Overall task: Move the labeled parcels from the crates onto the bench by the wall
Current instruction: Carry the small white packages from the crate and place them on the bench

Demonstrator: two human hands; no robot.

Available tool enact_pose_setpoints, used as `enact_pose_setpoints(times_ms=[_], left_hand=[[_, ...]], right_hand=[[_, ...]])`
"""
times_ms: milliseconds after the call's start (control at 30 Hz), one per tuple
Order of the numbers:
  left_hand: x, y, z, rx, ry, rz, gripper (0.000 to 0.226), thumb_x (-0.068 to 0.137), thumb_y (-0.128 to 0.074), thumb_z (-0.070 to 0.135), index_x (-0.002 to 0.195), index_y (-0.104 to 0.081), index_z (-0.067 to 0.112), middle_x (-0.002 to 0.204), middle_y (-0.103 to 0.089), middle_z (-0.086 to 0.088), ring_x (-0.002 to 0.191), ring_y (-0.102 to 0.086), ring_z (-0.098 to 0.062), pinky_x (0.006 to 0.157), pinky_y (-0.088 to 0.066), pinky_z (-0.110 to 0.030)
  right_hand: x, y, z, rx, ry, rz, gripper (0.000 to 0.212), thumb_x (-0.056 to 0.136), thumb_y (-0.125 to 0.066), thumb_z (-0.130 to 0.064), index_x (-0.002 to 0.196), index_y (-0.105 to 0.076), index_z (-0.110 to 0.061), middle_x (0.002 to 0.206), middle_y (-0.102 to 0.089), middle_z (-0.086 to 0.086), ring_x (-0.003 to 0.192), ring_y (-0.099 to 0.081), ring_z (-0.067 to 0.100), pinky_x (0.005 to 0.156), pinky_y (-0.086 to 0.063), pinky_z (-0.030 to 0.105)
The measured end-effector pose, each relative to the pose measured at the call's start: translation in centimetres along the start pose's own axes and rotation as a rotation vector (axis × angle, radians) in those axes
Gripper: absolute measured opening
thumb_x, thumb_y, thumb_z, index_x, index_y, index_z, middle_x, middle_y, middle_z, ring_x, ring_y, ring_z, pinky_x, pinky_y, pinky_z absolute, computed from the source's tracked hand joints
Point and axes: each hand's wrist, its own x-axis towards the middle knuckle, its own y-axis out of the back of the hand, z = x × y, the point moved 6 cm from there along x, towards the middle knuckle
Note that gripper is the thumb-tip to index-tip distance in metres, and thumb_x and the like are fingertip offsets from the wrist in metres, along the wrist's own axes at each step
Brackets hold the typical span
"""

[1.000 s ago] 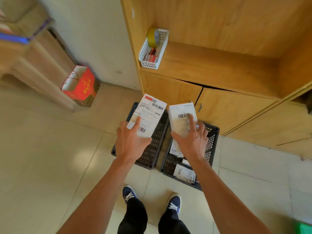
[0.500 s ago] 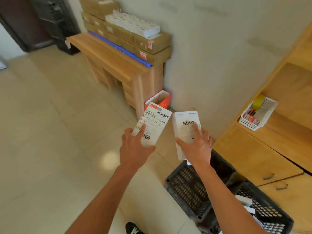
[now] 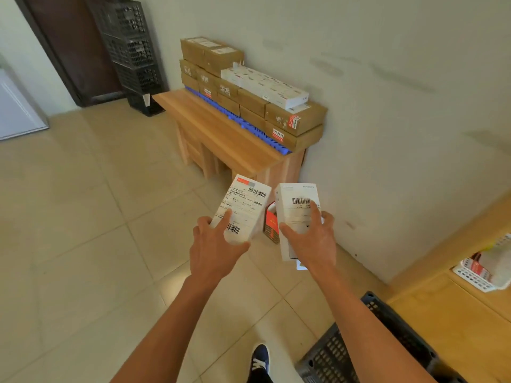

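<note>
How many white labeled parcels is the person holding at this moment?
2. One white parcel in the left hand, one white parcel in the right hand, both short of the bench. More may be hidden in the crate.

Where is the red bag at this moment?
In the head view, the red bag stands on the floor at the wall-side foot of the bench, partly hidden between the two held parcels.

Wooden bench [image 3: 218, 134] stands against the wall, up and ahead of both gripping hands, its near end just above them. Along the bench's wall side: blue slatted strip [image 3: 243, 125] with stacked brown cartons [image 3: 293, 120] on it, white boxes [image 3: 265, 85] topping those. Front half of the bench top is bare wood. Tiled floor [image 3: 83, 217] below carries a red box [image 3: 272, 222] between the grips and a black crate [image 3: 359, 349] lower right of them.
</note>
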Motion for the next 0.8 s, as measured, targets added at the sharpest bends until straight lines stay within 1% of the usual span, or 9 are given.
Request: enact_pose_setpoints(times_ms=[100, 200, 333, 400, 467, 533, 633, 733, 800], left_hand=[[4.8, -0.1, -0.3, -0.002, -0.008, 0.004, 0.091, 0.07, -0.074, 0.065, 0.15, -0.035, 0.046, 0.13, -0.033, 0.003, 0.119, -0.041, -0.021, 0.084, -0.048, -0.038], [10.1, -0.5, 0.2, 0.011, -0.018, 0.006, 0.091, 0.07, -0.073, 0.064, 0.151, -0.035, 0.046, 0.129, -0.033, 0.003, 0.12, -0.04, -0.02, 0.083, -0.046, -0.037], [16.9, -0.8, 1.4, 0.022, -0.014, -0.008, 0.09, 0.07, -0.072, 0.065, 0.15, -0.035, 0.046, 0.128, -0.033, 0.004, 0.119, -0.039, -0.019, 0.081, -0.041, -0.033], [20.0, -0.9, 2.0, 0.019, -0.015, -0.011, 0.091, 0.07, -0.072, 0.065, 0.151, -0.035, 0.045, 0.128, -0.033, 0.004, 0.119, -0.04, -0.019, 0.083, -0.043, -0.034], [22.9, -1.2, 2.6, 0.014, -0.014, -0.026, 0.092, 0.07, -0.072, 0.066, 0.151, -0.034, 0.044, 0.128, -0.033, 0.003, 0.12, -0.04, -0.02, 0.085, -0.046, -0.037], [25.6, -1.6, 3.5, 0.003, -0.024, -0.033, 0.093, 0.07, -0.072, 0.065, 0.152, -0.035, 0.043, 0.126, -0.033, 0.004, 0.119, -0.04, -0.02, 0.084, -0.046, -0.036], [30.3, -2.5, 5.2, -0.007, -0.054, -0.047, 0.093, 0.071, -0.072, 0.065, 0.153, -0.034, 0.043, 0.124, -0.033, 0.004, 0.118, -0.04, -0.02, 0.086, -0.046, -0.036], [35.1, -4.0, 6.7, -0.016, -0.082, -0.084, 0.095, 0.07, -0.073, 0.067, 0.153, -0.034, 0.043, 0.125, -0.033, 0.003, 0.12, -0.039, -0.021, 0.089, -0.047, -0.04], [38.5, -5.1, 7.6, -0.027, -0.105, -0.11, 0.096, 0.069, -0.073, 0.066, 0.153, -0.033, 0.043, 0.126, -0.033, 0.002, 0.123, -0.038, -0.022, 0.09, -0.046, -0.039]], right_hand=[[4.1, -2.0, -1.7, 0.01, -0.016, 0.007, 0.097, 0.077, -0.067, -0.069, 0.154, -0.018, -0.037, 0.154, -0.022, -0.001, 0.132, -0.045, 0.028, 0.095, -0.052, 0.049], [9.0, -3.9, -3.5, 0.039, -0.002, 0.018, 0.097, 0.077, -0.066, -0.069, 0.154, -0.017, -0.036, 0.155, -0.018, -0.005, 0.135, -0.042, 0.026, 0.093, -0.053, 0.048], [15.6, -6.3, -5.5, 0.049, -0.045, -0.012, 0.097, 0.079, -0.066, -0.068, 0.156, -0.016, -0.034, 0.153, -0.024, 0.002, 0.139, -0.038, 0.028, 0.099, -0.051, 0.053], [18.7, -7.1, -6.3, 0.049, -0.053, -0.019, 0.098, 0.079, -0.065, -0.07, 0.155, -0.016, -0.034, 0.152, -0.024, 0.003, 0.139, -0.036, 0.029, 0.099, -0.05, 0.055], [21.4, -7.6, -7.0, 0.028, -0.067, -0.024, 0.097, 0.079, -0.063, -0.072, 0.155, -0.016, -0.034, 0.15, -0.024, 0.001, 0.139, -0.035, 0.029, 0.098, -0.051, 0.054], [23.7, -7.8, -7.7, 0.019, -0.077, -0.018, 0.097, 0.08, -0.063, -0.072, 0.156, -0.016, -0.032, 0.149, -0.025, 0.001, 0.139, -0.035, 0.03, 0.096, -0.052, 0.052], [27.4, -8.2, -8.2, 0.03, -0.109, 0.013, 0.096, 0.081, -0.064, -0.07, 0.156, -0.018, -0.031, 0.151, -0.024, 0.003, 0.138, -0.035, 0.031, 0.097, -0.05, 0.051], [30.8, -8.8, -8.1, 0.041, -0.153, 0.041, 0.094, 0.081, -0.064, -0.07, 0.155, -0.019, -0.031, 0.155, -0.021, 0.001, 0.138, -0.037, 0.031, 0.098, -0.051, 0.051], [33.3, -9.3, -8.3, 0.044, -0.176, 0.069, 0.094, 0.081, -0.065, -0.068, 0.155, -0.018, -0.032, 0.157, -0.017, 0.0, 0.138, -0.037, 0.031, 0.098, -0.05, 0.051]])
